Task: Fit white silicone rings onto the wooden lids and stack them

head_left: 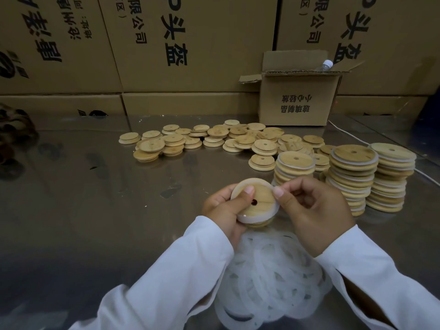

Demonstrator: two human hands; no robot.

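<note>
My left hand (225, 210) grips a round wooden lid (260, 201) with a small centre hole, thumb pressed on its face. A white silicone ring (250, 219) wraps the lid's rim. My right hand (314, 208) pinches the ring at the lid's upper right edge. Below my hands lies a heap of loose white rings (271, 282). Three stacks of ringed lids (352, 172) stand to the right. Bare wooden lids (214, 139) are scattered across the metal table behind.
An open cardboard box (297, 101) with a plastic bottle (325, 65) in it stands at the back right. Large printed cartons (166, 55) wall off the far side. A white cable (352, 136) runs past the stacks. The metal table (83, 198) stretches left.
</note>
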